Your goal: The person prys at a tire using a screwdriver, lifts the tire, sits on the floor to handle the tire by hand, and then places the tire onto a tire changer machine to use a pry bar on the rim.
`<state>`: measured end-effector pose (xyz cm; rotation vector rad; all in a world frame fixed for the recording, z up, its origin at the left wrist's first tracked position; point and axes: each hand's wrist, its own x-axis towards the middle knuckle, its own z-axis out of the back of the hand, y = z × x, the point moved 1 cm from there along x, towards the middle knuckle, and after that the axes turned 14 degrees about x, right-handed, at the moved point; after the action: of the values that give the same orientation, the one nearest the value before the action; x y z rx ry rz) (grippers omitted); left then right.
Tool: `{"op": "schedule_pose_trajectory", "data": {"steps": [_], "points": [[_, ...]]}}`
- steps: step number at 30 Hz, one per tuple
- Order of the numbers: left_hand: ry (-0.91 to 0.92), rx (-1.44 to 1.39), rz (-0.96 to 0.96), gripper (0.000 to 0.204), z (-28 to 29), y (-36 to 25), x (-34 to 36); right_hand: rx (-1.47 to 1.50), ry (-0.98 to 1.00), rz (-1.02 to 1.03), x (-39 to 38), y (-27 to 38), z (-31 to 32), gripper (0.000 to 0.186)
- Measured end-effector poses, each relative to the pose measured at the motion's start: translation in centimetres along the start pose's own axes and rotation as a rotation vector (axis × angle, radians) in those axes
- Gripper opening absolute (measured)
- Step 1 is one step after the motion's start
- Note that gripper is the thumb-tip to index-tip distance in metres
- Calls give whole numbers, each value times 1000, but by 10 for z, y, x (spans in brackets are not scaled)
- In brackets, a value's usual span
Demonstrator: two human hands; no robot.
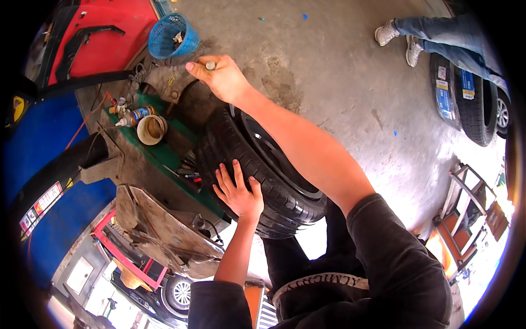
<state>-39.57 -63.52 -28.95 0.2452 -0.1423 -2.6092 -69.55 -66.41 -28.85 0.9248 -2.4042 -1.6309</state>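
A black car tyre on a dark wheel rim stands in front of me, close against the side of a green machine. My left hand lies on the tread with its fingers spread, holding nothing. Beyond the tyre's far side, my right hand is closed round a bar-like handle. Only the handle's round, pale end shows above the fist. What it joins lower down is hidden by the hand.
On the machine's green top sit an open tub and a bottle. A blue plastic basket stands on the floor at far left. Far right, a person in jeans is beside several tyres. A metal frame stands at right.
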Motion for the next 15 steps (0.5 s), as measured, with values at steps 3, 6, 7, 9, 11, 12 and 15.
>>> {"op": "schedule_pose_trajectory", "data": {"steps": [3,6,7,9,11,12,15], "points": [[-28,-1,16,58,-1,0,0,-61,47,13,-8,4,-1,41],[-44,-9,45,57,-3,-2,4,-162,42,59,-12,8,-4,38],[-48,-13,59,57,-3,-3,6,-213,41,66,-11,8,-6,38],[-60,-13,66,58,-3,-5,10,-188,-14,86,-7,10,-7,37],[-47,-11,65,58,-1,-9,13,-178,-100,146,-1,13,-7,36],[-51,-16,74,58,1,-10,13,-172,-105,123,2,14,-7,36],[-30,-14,73,60,4,-12,15,-119,-165,81,12,18,-5,35]]}}
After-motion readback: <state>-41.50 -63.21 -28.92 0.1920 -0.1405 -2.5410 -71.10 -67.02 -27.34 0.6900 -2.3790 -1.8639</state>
